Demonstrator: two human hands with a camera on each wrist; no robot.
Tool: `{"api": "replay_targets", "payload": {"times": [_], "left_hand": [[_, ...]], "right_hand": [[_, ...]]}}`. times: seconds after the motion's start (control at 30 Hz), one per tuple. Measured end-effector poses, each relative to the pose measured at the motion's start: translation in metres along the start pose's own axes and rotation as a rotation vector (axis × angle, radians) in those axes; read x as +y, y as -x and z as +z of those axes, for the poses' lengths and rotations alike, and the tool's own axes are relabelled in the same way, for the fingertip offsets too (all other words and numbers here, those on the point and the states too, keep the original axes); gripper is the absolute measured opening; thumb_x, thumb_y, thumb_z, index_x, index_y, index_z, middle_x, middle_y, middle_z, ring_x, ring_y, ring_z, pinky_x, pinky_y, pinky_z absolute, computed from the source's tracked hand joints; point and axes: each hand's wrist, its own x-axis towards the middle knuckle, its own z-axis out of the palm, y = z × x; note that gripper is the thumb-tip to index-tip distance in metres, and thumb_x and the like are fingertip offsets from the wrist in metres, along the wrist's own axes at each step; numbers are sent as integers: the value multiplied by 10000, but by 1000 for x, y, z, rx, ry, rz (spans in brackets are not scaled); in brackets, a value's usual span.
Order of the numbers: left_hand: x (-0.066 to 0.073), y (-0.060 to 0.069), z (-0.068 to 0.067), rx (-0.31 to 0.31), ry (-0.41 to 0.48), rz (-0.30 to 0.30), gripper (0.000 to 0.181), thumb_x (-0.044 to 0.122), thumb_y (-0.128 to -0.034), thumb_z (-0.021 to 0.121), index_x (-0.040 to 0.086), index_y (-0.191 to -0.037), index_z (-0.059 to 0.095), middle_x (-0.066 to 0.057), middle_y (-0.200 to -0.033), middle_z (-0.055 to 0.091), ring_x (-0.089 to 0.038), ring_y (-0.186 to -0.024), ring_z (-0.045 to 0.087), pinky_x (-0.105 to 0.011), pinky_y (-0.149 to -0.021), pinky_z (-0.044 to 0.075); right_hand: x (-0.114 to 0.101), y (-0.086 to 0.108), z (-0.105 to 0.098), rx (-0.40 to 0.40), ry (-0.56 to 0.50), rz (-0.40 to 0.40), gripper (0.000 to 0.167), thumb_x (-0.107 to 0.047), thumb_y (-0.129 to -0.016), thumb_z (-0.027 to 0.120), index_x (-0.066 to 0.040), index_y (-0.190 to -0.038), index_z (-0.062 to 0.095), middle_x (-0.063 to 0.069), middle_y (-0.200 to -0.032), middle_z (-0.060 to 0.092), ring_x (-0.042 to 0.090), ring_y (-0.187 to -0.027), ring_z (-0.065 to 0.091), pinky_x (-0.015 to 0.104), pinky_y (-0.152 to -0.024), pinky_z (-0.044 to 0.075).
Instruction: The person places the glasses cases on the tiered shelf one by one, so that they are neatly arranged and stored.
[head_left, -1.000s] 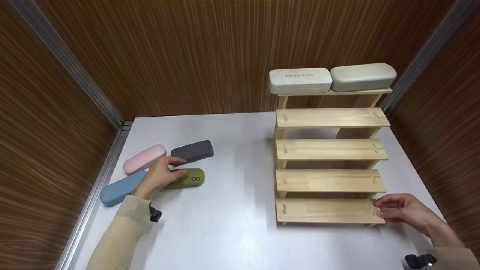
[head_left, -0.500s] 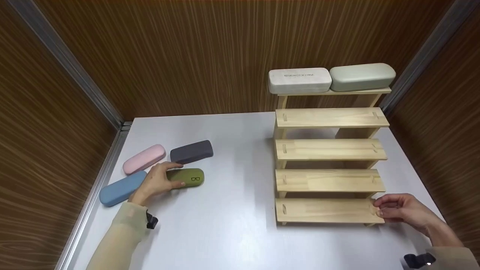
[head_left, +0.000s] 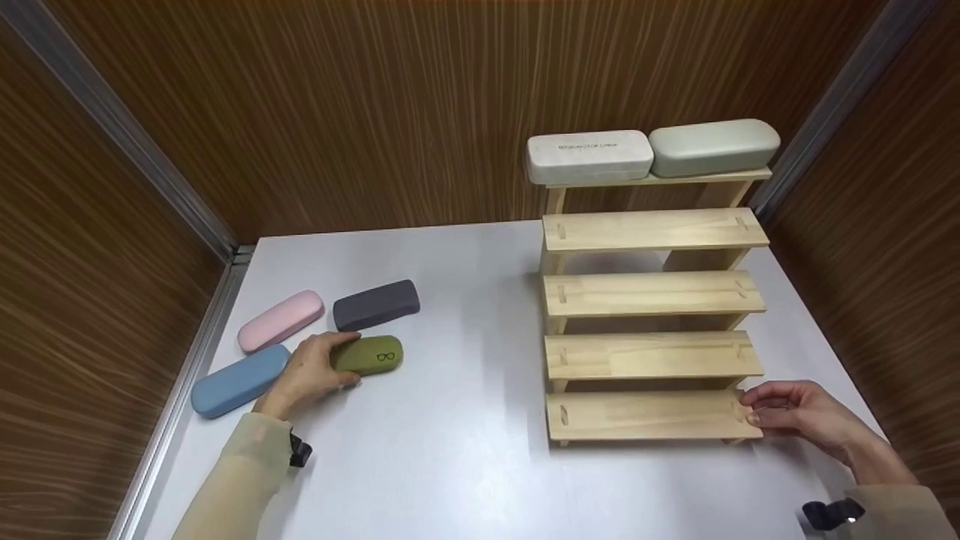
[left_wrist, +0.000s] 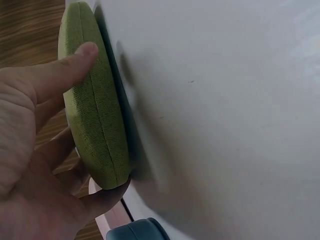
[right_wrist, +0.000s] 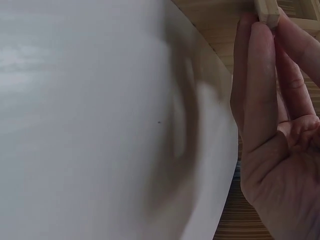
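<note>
My left hand point(head_left: 308, 370) grips a green glasses case point(head_left: 369, 355) with a small spectacles print, thumb on its near side and fingers on its far side. In the left wrist view the thumb presses the seamed side of the green case point(left_wrist: 97, 115). Whether the case is off the table I cannot tell. Over at the right, my right hand point(head_left: 814, 420) pinches the right end of the lowest board of a wooden stepped shelf point(head_left: 645, 416). The right wrist view shows the board's corner point(right_wrist: 267, 12) between thumb and fingers.
A blue case point(head_left: 240, 381), a pink case point(head_left: 280, 321) and a dark grey case point(head_left: 376, 304) lie around the left hand on the white table point(head_left: 450, 465). On the top board stand a white case point(head_left: 590, 156) and a pale green case point(head_left: 714, 148). Wood-grain panels enclose the table.
The left hand has shifted its thumb from the top of the green case to its near side, spreading round it. The right hand keeps its hold on the shelf. The head view has shifted slightly.
</note>
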Motion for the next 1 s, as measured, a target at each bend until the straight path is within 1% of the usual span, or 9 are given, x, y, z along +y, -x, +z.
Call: {"api": "replay_targets", "payload": {"times": [0.27, 0.57, 0.7, 0.8, 1.0], "left_hand": [[2, 1, -1, 2, -6, -26, 757, 123, -844, 945, 33, -1540, 662, -259, -1520, 704, -440, -1371, 670, -634, -1208, 477], [4, 0, 1, 19, -14, -52, 725, 215, -869, 949, 81, -1530, 685, -225, -1512, 723, -379, -1293, 697, -579, -1150, 505], [5, 1, 2, 39, -34, -58, 702, 280, -885, 938, 86, -1516, 701, -207, -1478, 749, -328, -1199, 705, -502, -1063, 513], [8, 1, 2, 53, -37, -61, 681, 315, -900, 919, 86, -1506, 710, -205, -1433, 770, -307, -1130, 691, -446, -997, 491], [14, -1, 3, 90, -36, -48, 638, 334, -902, 914, 99, -1470, 745, -200, -1354, 806, -282, -1048, 684, -396, -925, 474]], "right_hand": [[0, -2, -1, 11, 15, 3, 425, 96, -1058, 635, -239, -1191, 860, -156, -1130, 850, 12, -955, 792, 207, -782, 657], [0, -1, -2, 21, 37, 10, 427, 95, -1052, 644, -246, -1183, 864, -166, -1119, 844, 4, -947, 784, 205, -779, 655], [-1, -2, -2, 19, 45, 13, 425, 94, -1047, 651, -250, -1176, 864, -163, -1108, 849, -4, -941, 785, 200, -776, 653], [-1, -2, -2, 18, 45, 13, 430, 95, -1047, 649, -254, -1174, 864, -159, -1099, 853, -4, -935, 787, 202, -771, 653], [0, -1, -2, 16, 46, 6, 424, 93, -1053, 643, -248, -1179, 861, -165, -1113, 854, 0, -919, 784, 214, -758, 656]]}}
